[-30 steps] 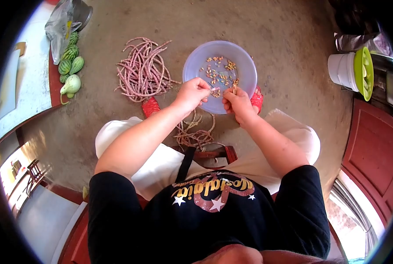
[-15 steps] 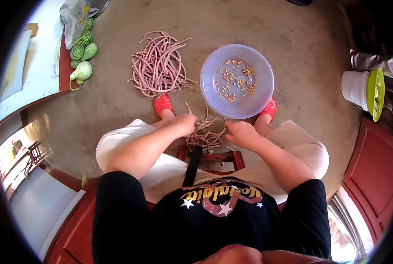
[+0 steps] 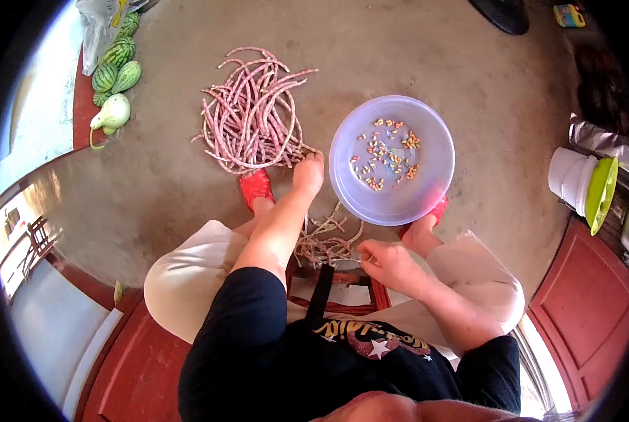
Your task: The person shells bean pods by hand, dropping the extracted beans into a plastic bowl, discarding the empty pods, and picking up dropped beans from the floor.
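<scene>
A heap of long reddish-purple bean pods (image 3: 255, 116) lies on the floor ahead of me. My left hand (image 3: 309, 174) is at the heap's near right edge, its fingers closed round the end of one bean pod. Thin, pale split pods (image 3: 328, 243) are piled between my feet. Just right of these, my right hand (image 3: 392, 266) hovers with fingers loosely bent and a gap between thumb and forefinger; I see nothing in it. A translucent lilac basin (image 3: 342, 141) holds scattered shelled beans (image 3: 392, 156) and stands ahead of my right hand.
My red shoes (image 3: 257, 188) flank the split pods. A low red wooden stool (image 3: 378, 294) is between my legs. Several small watermelons (image 3: 119, 50) and a pale gourd (image 3: 112, 114) line the left wall. A white bucket (image 3: 566, 176) and a green basin (image 3: 601, 193) stand at right.
My left hand has moved forward from the split pods to the bean heap. My right hand has come away from the split pods slightly, and its fingers have loosened. The view has shifted.
</scene>
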